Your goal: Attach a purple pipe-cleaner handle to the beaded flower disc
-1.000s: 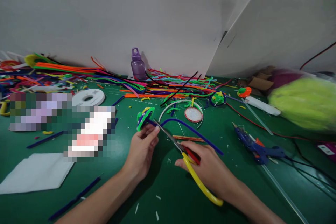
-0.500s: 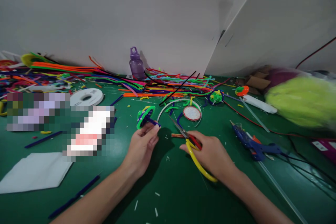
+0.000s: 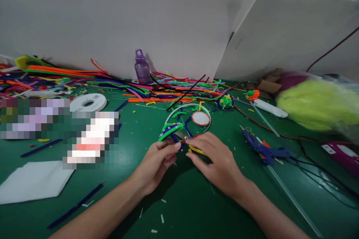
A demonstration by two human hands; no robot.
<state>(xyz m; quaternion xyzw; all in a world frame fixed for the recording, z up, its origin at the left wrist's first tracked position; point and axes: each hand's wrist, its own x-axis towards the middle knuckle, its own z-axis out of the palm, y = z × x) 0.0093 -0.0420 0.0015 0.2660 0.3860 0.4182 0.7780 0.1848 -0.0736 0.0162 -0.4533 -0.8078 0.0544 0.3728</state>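
My left hand pinches the dark blue stem of a pipe-cleaner piece with a round, green-rimmed blue cap dotted with white. That cap tilts above my fingertips. In my right hand is a pair of scissors with yellow and red handles, partly hidden by my fingers. Its metal blades reach the stem beside my left fingertips; whether they are closed on it, I cannot tell. Just beyond lie a white hoop and a white disc with a red rim.
Pipe cleaners lie along the back below a purple bottle. A blue glue gun with its cable rests at right, near a yellow-green bag. At left are a white spool and a folded white cloth.
My two hands have come together. The left moved right with the pipe-cleaner piece, its cap tipping over, and the scissors now meet the stem. The view has shifted slightly.
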